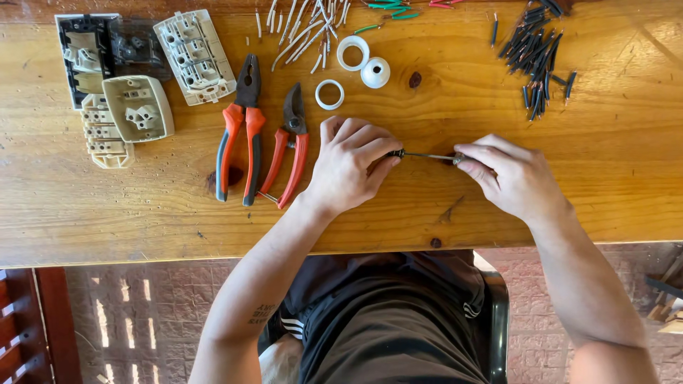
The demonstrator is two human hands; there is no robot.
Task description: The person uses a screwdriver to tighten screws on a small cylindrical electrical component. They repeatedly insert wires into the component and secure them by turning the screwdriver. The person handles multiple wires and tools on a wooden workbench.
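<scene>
Orange-handled pliers (240, 135), white rings (329, 94), black wire pieces (533, 53)

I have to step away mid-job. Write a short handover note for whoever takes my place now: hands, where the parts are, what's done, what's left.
Left hand: closed on the dark end of a thin metal rod.
Right hand: pinching the rod's other end; the rod spans between the hands, close over the wooden table.
Tools: orange-handled pliers and red-handled cutters lie unused, left of the left hand.
Parts: opened switch and socket housings far left; white rings and cap above the hands; cut white wire pieces top centre; black wire pieces top right.
Done: wire pieces cut, housings opened.
Left: housings still apart.
</scene>
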